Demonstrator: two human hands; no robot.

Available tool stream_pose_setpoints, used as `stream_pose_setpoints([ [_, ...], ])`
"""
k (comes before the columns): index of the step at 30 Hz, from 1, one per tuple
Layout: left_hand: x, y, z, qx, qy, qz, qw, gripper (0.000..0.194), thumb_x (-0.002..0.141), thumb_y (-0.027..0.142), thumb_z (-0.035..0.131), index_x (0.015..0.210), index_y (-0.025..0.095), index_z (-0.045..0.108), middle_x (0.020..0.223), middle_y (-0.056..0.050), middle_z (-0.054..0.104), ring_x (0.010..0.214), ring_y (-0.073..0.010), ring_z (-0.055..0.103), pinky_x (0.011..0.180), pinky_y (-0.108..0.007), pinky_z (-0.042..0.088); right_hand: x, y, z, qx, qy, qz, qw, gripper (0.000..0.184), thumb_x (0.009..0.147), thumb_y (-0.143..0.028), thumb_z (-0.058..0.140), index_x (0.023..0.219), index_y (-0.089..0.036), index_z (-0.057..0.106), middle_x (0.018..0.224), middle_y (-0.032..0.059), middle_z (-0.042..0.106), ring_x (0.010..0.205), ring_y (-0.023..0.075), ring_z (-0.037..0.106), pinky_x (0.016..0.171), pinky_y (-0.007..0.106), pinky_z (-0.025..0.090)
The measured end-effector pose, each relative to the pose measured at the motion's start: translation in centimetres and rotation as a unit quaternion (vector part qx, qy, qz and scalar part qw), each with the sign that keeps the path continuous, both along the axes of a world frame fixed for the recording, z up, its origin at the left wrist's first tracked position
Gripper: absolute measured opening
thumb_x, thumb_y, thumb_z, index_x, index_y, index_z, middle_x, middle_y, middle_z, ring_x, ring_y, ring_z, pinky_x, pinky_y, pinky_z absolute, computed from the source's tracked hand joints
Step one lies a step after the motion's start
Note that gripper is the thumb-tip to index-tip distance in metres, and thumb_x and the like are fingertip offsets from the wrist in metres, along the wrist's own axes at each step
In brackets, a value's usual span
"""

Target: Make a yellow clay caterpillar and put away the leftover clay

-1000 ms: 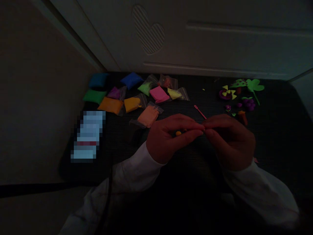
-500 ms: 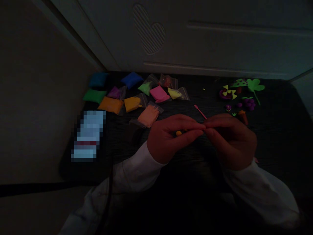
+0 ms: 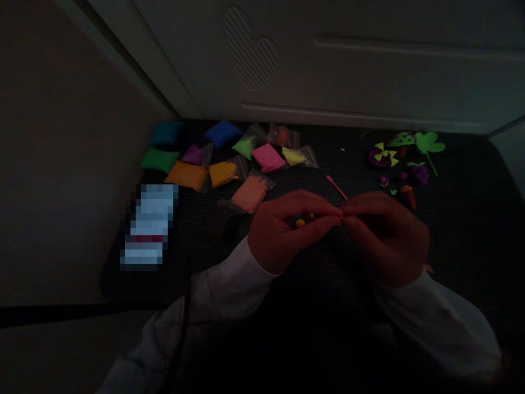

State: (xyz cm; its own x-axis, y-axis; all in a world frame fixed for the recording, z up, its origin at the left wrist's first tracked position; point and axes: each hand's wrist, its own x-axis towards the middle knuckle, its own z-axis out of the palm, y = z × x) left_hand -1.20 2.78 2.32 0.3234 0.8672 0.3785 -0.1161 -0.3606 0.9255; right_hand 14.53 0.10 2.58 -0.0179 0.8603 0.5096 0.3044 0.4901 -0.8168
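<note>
Above the dark table, my left hand [image 3: 287, 230] and my right hand [image 3: 385, 235] meet fingertip to fingertip. Each one is closed in a pinch of thumb and fingers. Whatever lies between the tips is hidden or too small to name. Through the gap of my left hand shows a small orange-yellow clay ball [image 3: 301, 223] on the table, with a smaller yellow bit [image 3: 312, 216] beside it. A pink modelling tool [image 3: 336, 187] lies just beyond my right fingers, its near end hidden by them.
Bags of coloured clay, such as the peach bag [image 3: 249, 192] and the orange bag [image 3: 186, 175], spread over the left and middle. A blurred phone [image 3: 150, 224] lies at the left edge. At right sit small clay models: a purple bowl [image 3: 381, 158], purple grapes [image 3: 419, 174], a green clover shape [image 3: 429, 143].
Both hands stay pinched together in almost the same place, with only slight finger movement. The whole view has shifted a little. Nothing on the table has visibly moved.
</note>
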Motion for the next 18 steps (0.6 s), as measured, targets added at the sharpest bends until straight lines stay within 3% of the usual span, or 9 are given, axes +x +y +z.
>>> stream_pose_setpoints([
  [12,0.10,-0.16,-0.01,-0.022,-0.002,0.004,1.000,0.013,0.073,0.013,0.062,0.082,0.020,0.067,0.080,-0.002,0.064,0.073,-0.0106,0.058,0.065,-0.023,0.046,-0.09,-0.08,0.15,0.019,-0.018,-0.005,1.000,0.025,0.069,-0.009,0.064,0.089,-0.025,0.063,0.078,-0.0012,0.063,0.073,0.0134,0.058,0.065,0.030,0.048],
  [18,0.09,-0.12,-0.16,-0.038,-0.014,-0.008,0.999,0.014,0.072,0.012,0.062,0.083,0.020,0.067,0.080,-0.001,0.064,0.074,-0.0108,0.057,0.067,-0.024,0.046,0.05,0.00,0.06,0.102,-0.092,-0.026,0.990,0.031,0.068,-0.010,0.064,0.095,-0.026,0.063,0.079,0.0001,0.065,0.073,0.0155,0.059,0.064,0.031,0.048],
])
